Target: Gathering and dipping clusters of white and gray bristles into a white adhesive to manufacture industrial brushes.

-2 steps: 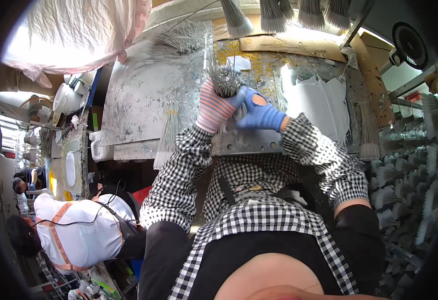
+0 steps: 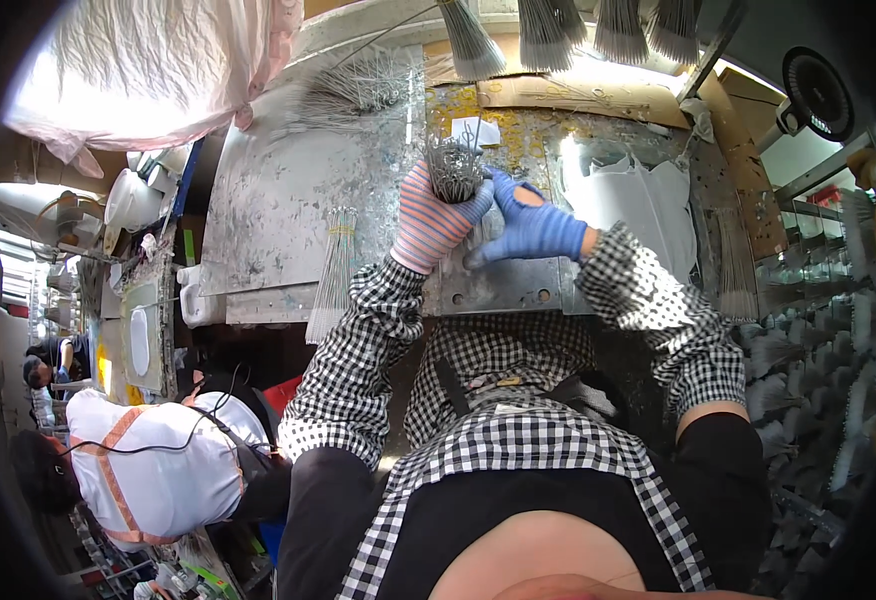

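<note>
My left hand [image 2: 434, 218], in a pink-orange and blue striped glove, is closed round an upright bundle of thin grey wires [image 2: 453, 165]. The wires' upper ends look curled or looped and fan out above the fist. My right hand [image 2: 533, 228], in a blue glove with a hole showing skin, lies against the bundle's right side, its fingers apart. The bundle's lower part is mostly hidden between the hands. Left of my left forearm, a tied bundle of long wires [image 2: 333, 275] lies over the table's near edge.
A scuffed grey metal table [image 2: 268, 200] carries a loose wire pile [image 2: 363, 85] at its far side. White sheets [image 2: 633, 205] lie on the right. Wire bundles [image 2: 548, 35] hang along the back, near a black round fan [image 2: 818, 92]. A person [image 2: 158, 455] works at lower left.
My right hand has shifted slightly right, and its lower fingers, blurred before, show more clearly. The left hand keeps its hold on the wire bundle.
</note>
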Tool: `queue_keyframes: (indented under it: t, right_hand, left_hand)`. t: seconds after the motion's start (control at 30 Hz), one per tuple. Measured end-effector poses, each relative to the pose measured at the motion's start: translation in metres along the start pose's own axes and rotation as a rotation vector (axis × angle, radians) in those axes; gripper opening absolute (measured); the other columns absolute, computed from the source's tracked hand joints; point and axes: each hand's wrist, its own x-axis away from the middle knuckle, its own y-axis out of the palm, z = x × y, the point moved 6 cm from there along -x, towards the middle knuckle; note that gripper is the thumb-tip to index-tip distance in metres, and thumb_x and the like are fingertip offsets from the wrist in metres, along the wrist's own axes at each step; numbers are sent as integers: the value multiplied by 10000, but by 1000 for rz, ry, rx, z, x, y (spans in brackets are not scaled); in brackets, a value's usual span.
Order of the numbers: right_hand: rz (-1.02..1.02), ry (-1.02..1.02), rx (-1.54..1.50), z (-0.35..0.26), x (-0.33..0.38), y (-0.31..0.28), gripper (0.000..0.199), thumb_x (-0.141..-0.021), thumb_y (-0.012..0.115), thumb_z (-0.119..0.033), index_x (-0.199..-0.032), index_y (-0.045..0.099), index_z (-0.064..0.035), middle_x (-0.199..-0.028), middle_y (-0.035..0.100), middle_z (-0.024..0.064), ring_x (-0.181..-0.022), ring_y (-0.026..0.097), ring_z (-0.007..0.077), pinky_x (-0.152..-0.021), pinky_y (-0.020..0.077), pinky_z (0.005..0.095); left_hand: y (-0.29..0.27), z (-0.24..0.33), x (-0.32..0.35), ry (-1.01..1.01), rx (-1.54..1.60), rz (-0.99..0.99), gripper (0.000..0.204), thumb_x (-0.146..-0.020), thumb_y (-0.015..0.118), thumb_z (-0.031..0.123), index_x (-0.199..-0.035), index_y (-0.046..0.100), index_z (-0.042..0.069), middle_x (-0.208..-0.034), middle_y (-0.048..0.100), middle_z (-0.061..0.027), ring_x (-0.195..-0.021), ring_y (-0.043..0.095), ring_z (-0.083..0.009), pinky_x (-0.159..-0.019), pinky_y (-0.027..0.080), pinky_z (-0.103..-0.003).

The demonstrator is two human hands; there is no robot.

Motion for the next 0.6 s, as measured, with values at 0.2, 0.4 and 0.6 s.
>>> queue_keyframes:
  t: [0.2,0.4,0.6]
  right_hand:
    - [315,-593,259,-117,4,-119,698,-940,665,-271,-1541,375,-68,-1489,515,190,-1366,530,290,-1134,459,404]
    - [-40,-405,353,-117,-33,-62,588,-1071,428,-475,-1546,421,-128,-1480,529,157,-1376,501,278,-1191,356,441]
    - [125,-575,473,-150,-26,-73,738,-1023,375,-654,-1481,496,-89,-1396,597,193,-1336,545,326,-1131,418,466]
  left_hand:
    - [19,-5,17,102,-75,120,533,-778,805,13,-1263,584,22,-960,732,-60,-854,703,-140,-791,568,-292]
    - [61,7,28,594,-1062,-179,655,-999,542,501,-1494,453,82,-1548,439,-160,-1428,424,-323,-1161,354,-508]
    - [62,3,34,73,-1044,-276,651,-1026,509,442,-1556,330,108,-1570,412,-162,-1426,431,-286,-1175,349,-481]
